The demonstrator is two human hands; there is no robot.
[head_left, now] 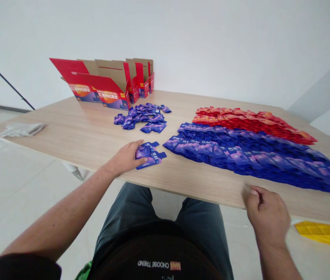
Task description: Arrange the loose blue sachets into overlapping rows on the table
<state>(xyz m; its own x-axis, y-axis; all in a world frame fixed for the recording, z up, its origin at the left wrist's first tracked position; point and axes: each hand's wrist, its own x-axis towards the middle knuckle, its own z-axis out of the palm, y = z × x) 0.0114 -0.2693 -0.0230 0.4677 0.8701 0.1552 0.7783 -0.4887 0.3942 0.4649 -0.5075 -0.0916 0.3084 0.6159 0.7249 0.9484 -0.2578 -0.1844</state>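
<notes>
- The step in hand appears to be handling a few flat purple-blue packets (154,157) at the centre of the frame, lying overlapped near the front edge of the table (182,182).
- The left hand (128,156) rests on their left side, thumb and fingers apart, the thumb across the printed face; it looks laid on them rather than wrapped around them.
- The right hand (268,212), lower right of the frame, is well apart from those packets, its fingers curled inward. A small blurred greyish shape (245,193) shows at its fingertips; I cannot tell what it is, or whether it is clamped there.
- Just beyond the left hand's packets, a loose heap of similar packets (144,116) lies scattered; overlapping blue rows (226,151) and red rows (240,121) fill the right of the frame.
- Open-flapped red boxes (110,97) stand upper left of centre.
- Judging from this pose, lifting the packets would call for closing the left thumb and fingers on their edges and keeping them aligned, since such flat, slick-looking pieces could slide apart.
</notes>
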